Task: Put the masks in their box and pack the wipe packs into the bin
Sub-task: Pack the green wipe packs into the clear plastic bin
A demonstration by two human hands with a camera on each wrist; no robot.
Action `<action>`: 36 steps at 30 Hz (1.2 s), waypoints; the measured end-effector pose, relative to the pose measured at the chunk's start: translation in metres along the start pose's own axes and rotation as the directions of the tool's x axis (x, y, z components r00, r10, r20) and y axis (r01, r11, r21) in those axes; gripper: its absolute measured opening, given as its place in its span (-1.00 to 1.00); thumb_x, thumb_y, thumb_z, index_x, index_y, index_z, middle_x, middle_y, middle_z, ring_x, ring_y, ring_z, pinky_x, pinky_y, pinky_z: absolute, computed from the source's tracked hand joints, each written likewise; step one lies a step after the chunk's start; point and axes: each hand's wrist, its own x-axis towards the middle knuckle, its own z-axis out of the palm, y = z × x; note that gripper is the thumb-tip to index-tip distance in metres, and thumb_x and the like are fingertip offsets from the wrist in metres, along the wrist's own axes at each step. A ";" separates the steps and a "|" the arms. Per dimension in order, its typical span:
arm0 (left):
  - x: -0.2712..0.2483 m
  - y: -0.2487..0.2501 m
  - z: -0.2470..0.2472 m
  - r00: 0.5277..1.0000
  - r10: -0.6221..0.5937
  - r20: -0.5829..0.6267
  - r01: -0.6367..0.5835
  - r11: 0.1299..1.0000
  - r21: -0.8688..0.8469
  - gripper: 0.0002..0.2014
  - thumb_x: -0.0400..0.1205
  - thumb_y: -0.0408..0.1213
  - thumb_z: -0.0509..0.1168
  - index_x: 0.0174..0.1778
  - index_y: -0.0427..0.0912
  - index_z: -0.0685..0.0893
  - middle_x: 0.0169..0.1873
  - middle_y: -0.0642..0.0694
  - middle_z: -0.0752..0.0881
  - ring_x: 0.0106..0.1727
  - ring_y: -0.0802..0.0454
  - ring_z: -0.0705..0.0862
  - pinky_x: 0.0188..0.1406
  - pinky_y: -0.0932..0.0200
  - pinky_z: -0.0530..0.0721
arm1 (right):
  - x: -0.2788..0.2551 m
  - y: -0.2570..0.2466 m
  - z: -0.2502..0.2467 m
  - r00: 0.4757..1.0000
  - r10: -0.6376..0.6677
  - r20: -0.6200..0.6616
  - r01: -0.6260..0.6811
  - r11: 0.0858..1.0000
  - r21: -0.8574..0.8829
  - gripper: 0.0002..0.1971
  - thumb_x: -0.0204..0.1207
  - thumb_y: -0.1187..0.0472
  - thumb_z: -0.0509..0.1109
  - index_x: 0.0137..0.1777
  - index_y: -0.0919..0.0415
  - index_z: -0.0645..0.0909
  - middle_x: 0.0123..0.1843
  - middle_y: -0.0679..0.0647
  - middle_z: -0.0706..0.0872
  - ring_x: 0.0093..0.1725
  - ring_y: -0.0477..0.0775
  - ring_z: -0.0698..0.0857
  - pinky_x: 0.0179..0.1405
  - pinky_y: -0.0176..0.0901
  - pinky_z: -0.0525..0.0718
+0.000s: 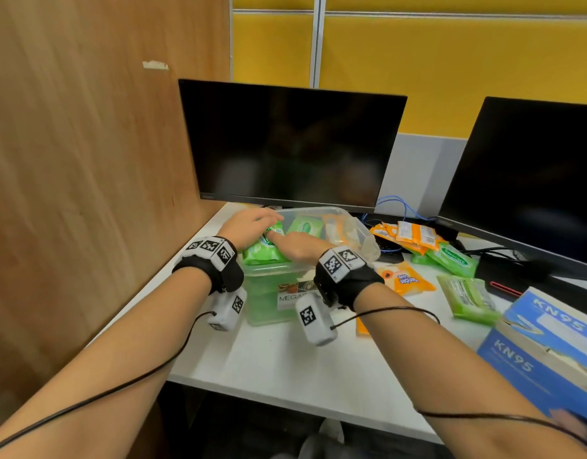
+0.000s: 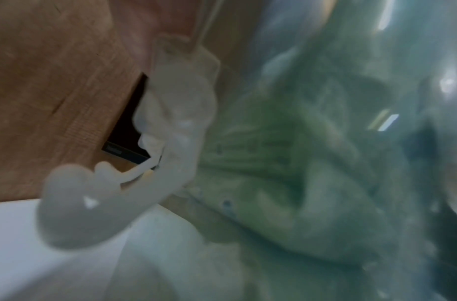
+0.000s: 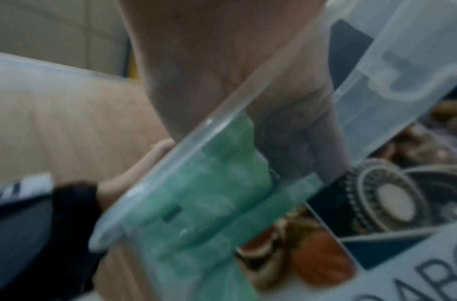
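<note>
A clear plastic bin (image 1: 351, 223) stands mid-desk, stacked with green wipe packs and some orange ones. My left hand (image 1: 254, 221) lies on the topmost green wipe pack (image 1: 260, 251) at the bin's left end, fingers stretched over it. My right hand (image 1: 297, 245) presses the same pack from the right, its fingertips hidden. The right wrist view shows the bin rim (image 3: 196, 142) across my palm, with the green pack (image 3: 222, 183) below it. Through the bin wall, the left wrist view shows blurred green packs (image 2: 260, 152). A blue KN95 mask box (image 1: 546, 342) sits at the desk's right front.
Loose packs lie right of the bin: orange ones (image 1: 414, 236), a green Sanicare pack (image 1: 454, 260), an orange pack (image 1: 408, 279) and a green pack (image 1: 467, 299). Two dark monitors (image 1: 292, 144) stand behind, with cables between them. A wooden partition (image 1: 87, 160) walls the left.
</note>
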 end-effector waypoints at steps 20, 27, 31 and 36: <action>-0.025 0.036 0.031 0.966 -0.243 0.084 0.158 0.818 0.553 -0.62 0.63 0.23 0.02 0.30 0.25 0.48 0.60 -0.27 0.18 0.63 -0.35 0.02 0.59 -0.26 0.08 | 0.003 0.153 -0.057 0.605 0.251 -0.755 -0.156 0.968 0.197 -0.56 0.50 0.12 0.28 0.39 0.12 0.52 0.33 0.23 0.61 0.34 0.31 0.55 0.32 0.15 0.54; -0.025 0.041 0.033 0.966 -0.258 0.025 0.209 0.833 0.512 -0.72 0.56 0.13 0.11 0.14 0.21 0.53 0.50 -0.23 0.33 0.58 -0.32 0.15 0.51 -0.24 0.27 | -0.012 0.268 -0.077 0.513 0.616 -0.598 -0.727 0.682 0.078 -0.18 0.57 -0.04 0.35 0.70 0.14 -0.01 0.71 0.31 -0.14 0.68 0.40 -0.12 0.63 0.28 0.00; -0.026 0.042 0.032 0.971 -0.238 0.002 0.206 0.844 0.495 -0.71 0.57 0.12 0.12 0.15 0.21 0.56 0.53 -0.21 0.33 0.58 -0.31 0.16 0.51 -0.22 0.25 | -0.003 0.275 -0.086 0.470 0.693 -0.547 -0.781 0.615 0.109 -0.01 0.50 -0.18 0.39 0.71 0.16 -0.14 0.70 0.37 -0.18 0.67 0.42 -0.16 0.62 0.30 -0.09; -0.028 0.041 0.032 0.984 -0.178 -0.017 0.166 0.873 0.459 -0.69 0.56 0.10 0.15 0.18 0.22 0.63 0.51 -0.17 0.39 0.61 -0.26 0.17 0.53 -0.31 0.21 | 0.012 0.305 -0.082 0.573 0.639 -0.513 -0.763 0.644 -0.050 -0.07 0.41 -0.39 0.23 0.68 0.07 0.06 0.63 0.36 0.18 0.57 0.51 0.22 0.50 0.46 0.21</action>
